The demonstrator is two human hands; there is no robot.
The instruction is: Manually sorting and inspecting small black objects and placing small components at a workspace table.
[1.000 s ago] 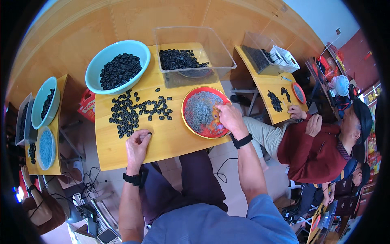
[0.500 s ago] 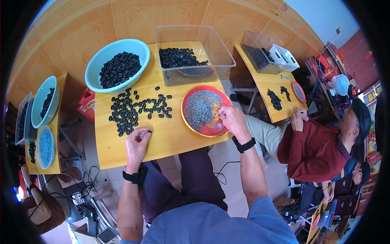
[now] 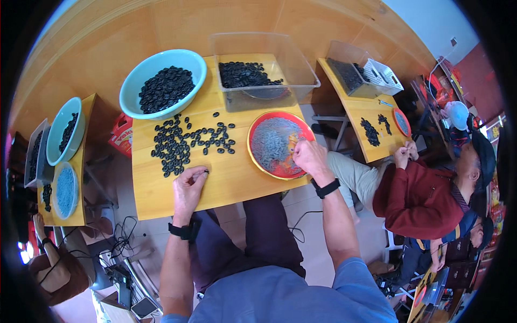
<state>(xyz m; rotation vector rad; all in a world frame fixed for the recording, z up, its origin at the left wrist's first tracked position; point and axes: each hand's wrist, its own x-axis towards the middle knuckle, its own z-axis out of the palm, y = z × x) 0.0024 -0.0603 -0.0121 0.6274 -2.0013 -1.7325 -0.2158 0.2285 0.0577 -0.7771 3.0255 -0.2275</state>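
**Black pieces, red plate: most of the pile still on the desk**

The left hand [image 3: 189,185] rests on the desk [image 3: 226,177], its fingers pinched narrow on one small black piece [image 3: 206,171] at the near edge of the loose pile [image 3: 183,142]. The right hand [image 3: 308,156] sits over the near rim of the red plate [image 3: 277,144], which lies right of the pile; its fingers are curled close together, and I cannot tell whether they hold anything. The plate is heaped with small grey-blue bits.

Behind the pile a blue bowl [image 3: 161,83] is full of black pieces, and right of the bowl a clear tub [image 3: 261,70] holds more. By that showing, many scattered pieces remain to handle, and the work looks far from done.
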